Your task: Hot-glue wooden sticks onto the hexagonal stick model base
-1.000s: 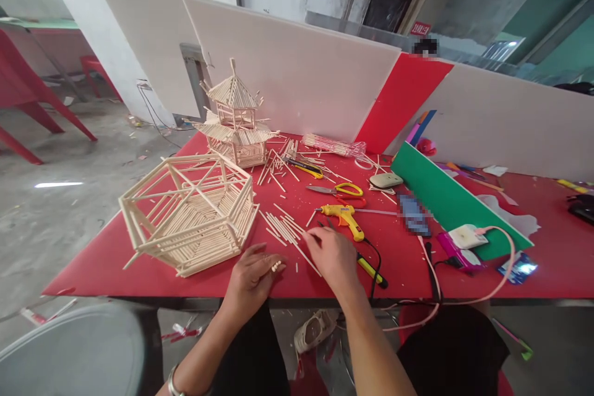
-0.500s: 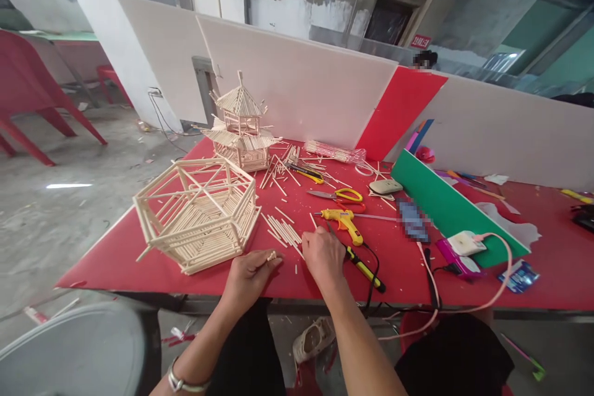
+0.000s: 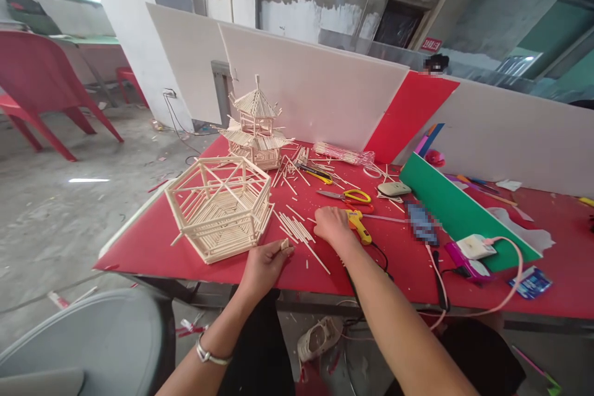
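My left hand (image 3: 264,265), at the table's front edge, pinches a short bundle of thin wooden sticks (image 3: 284,245) whose ends show at the fingertips. Curled over the table beside the yellow glue gun (image 3: 361,227) is my right hand (image 3: 332,226); its fingertips are hidden, so what they hold, if anything, cannot be seen. Between the hands lie loose wooden sticks (image 3: 295,227). Left of them stands a six-sided open stick frame (image 3: 218,210) with a slatted floor. Behind it rises a two-tiered stick pagoda (image 3: 256,130).
Scissors (image 3: 346,197), a utility knife (image 3: 318,173) and a bag of sticks (image 3: 343,153) lie farther back. A green board (image 3: 464,204), a phone (image 3: 421,223) and a charger with a pink cable (image 3: 473,247) are on the right. A grey stool (image 3: 106,334) stands at lower left.
My right hand has moved up and away from me, now covering part of the glue gun. My left hand keeps its bundle of sticks. The whole view has shifted slightly.
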The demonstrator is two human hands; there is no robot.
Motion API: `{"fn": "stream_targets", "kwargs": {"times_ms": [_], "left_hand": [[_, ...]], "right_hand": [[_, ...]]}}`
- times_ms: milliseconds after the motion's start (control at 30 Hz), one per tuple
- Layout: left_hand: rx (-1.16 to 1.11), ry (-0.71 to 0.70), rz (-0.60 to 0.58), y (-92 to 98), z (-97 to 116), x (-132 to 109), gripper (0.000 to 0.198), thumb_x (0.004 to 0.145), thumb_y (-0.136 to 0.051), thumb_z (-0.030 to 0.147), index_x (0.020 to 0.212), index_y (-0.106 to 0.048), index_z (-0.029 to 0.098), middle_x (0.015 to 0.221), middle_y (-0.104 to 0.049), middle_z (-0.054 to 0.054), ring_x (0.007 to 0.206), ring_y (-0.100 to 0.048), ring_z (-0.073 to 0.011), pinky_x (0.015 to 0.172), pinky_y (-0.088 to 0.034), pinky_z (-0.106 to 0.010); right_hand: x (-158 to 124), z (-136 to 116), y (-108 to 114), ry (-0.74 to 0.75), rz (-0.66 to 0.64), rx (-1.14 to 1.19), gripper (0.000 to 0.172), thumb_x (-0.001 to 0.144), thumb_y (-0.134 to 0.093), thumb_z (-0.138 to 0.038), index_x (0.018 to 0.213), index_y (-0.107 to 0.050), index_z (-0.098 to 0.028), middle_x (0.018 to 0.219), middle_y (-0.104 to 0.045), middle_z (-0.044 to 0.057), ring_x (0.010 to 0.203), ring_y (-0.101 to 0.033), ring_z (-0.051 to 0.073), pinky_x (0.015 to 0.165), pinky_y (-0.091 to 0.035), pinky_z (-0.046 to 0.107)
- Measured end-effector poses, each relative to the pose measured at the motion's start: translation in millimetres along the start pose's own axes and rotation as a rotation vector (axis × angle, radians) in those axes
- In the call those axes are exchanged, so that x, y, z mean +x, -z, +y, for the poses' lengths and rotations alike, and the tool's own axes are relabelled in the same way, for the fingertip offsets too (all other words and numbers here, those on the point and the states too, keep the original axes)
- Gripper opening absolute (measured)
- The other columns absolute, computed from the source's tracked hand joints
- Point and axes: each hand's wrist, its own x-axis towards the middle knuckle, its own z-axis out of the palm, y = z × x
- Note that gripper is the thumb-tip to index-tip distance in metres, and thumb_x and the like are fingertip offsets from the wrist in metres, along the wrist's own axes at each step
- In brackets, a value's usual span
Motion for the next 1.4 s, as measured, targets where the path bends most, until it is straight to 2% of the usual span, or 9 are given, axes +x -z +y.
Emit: {"fn": "stream_targets", "kwargs": {"times_ms": [167, 300, 400, 633, 800, 900, 1000, 1267, 1400], "left_hand": [[0.029, -0.017, -0.007, -2.4, -1, 0, 0.036, 0.089, -0.058, 0.043, 0.068, -0.069, 0.015, 0.061, -0.06, 0.0, 0.06, -0.052, -0.0133, 0.056, -0.039, -0.021], [0.071, -0.025, -0.035, -4.6, -6, -1, 0.035, 0.09, -0.056, 0.039, 0.069, -0.068, 0.014, 0.062, -0.06, 0.001, 0.061, -0.051, -0.0125, 0.057, -0.037, -0.021], [0.113, -0.034, -0.048, -4.9, -8, -1, 0.033, 0.09, -0.056, 0.038, 0.073, -0.07, 0.014, 0.065, -0.063, 0.0, 0.064, -0.054, -0.014, 0.06, -0.039, -0.022], [0.18, -0.042, -0.029, -5.8, -4, 0, 0.029, 0.088, -0.056, 0.034, 0.077, -0.074, 0.015, 0.066, -0.068, -0.001, 0.066, -0.059, -0.0162, 0.064, -0.042, -0.023], [0.175, -0.038, -0.05, -4.6, 1, 0, 0.027, 0.084, -0.059, 0.034, 0.071, -0.074, 0.017, 0.065, -0.068, -0.001, 0.067, -0.061, -0.0175, 0.064, -0.044, -0.023], [0.155, -0.031, -0.044, -2.7, 5, 0, 0.028, 0.081, -0.061, 0.037, 0.066, -0.072, 0.016, 0.06, -0.065, -0.002, 0.065, -0.059, -0.0181, 0.063, -0.045, -0.024], [0.135, -0.027, -0.03, -1.1, 7, 1, 0.032, 0.08, -0.062, 0.038, 0.06, -0.069, 0.015, 0.055, -0.061, -0.001, 0.06, -0.056, -0.0169, 0.058, -0.043, -0.023], [0.069, -0.01, -0.086, 2.2, -2, 4, 0.028, 0.08, -0.062, 0.037, 0.067, -0.074, 0.016, 0.062, -0.068, -0.001, 0.064, -0.06, -0.0185, 0.061, -0.046, -0.024], [-0.036, 0.005, -0.112, 0.9, 5, 11, 0.026, 0.08, -0.063, 0.036, 0.066, -0.074, 0.017, 0.064, -0.07, -0.001, 0.064, -0.062, -0.0199, 0.062, -0.047, -0.026]], "right_hand": [[-30, -1, 14, 0.2, 0.055, 0.145, 0.016, 0.09, -0.06, -0.029, 0.09, -0.071, -0.017, 0.093, -0.073, 0.007, 0.092, -0.068, 0.019, 0.084, -0.048, 0.028], [-72, -8, -4, 0.322, 0.083, 0.298, 0.03, 0.098, -0.044, -0.032, 0.092, -0.071, -0.021, 0.085, -0.075, 0.001, 0.077, -0.068, 0.012, 0.07, -0.047, 0.019], [-88, -14, -21, 0.336, 0.131, 0.346, 0.027, 0.099, -0.045, -0.028, 0.093, -0.071, -0.021, 0.089, -0.075, 0.002, 0.08, -0.068, 0.013, 0.073, -0.046, 0.019], [-98, -22, -34, 0.325, 0.199, 0.302, 0.026, 0.095, -0.046, -0.015, 0.098, -0.071, -0.019, 0.091, -0.074, 0.007, 0.083, -0.068, 0.016, 0.074, -0.045, 0.021], [-107, -20, -26, 0.286, 0.235, 0.304, 0.026, 0.096, -0.05, -0.027, 0.112, -0.07, -0.022, 0.094, -0.074, 0.006, 0.084, -0.069, 0.018, 0.075, -0.047, 0.024], [-105, -18, -18, 0.323, 0.315, 0.392, 0.035, 0.094, -0.056, -0.03, 0.128, -0.063, -0.026, 0.108, -0.072, 0.006, 0.096, -0.067, 0.019, 0.081, -0.048, 0.025], [-102, -21, -17, 0.446, 0.362, 0.481, 0.03, 0.096, -0.052, -0.021, 0.119, -0.068, -0.031, 0.108, -0.072, 0.001, 0.097, -0.066, 0.014, 0.083, -0.048, 0.021], [-98, -29, -42, 0.472, 0.465, 0.542, 0.032, 0.095, -0.048, -0.012, 0.109, -0.074, -0.025, 0.094, -0.074, 0.003, 0.089, -0.068, 0.013, 0.082, -0.052, 0.021], [-90, -25, -31, 0.494, 0.462, 0.655, 0.029, 0.093, -0.053, -0.015, 0.107, -0.075, -0.028, 0.092, -0.073, 0.002, 0.084, -0.068, 0.012, 0.077, -0.053, 0.02]]}}
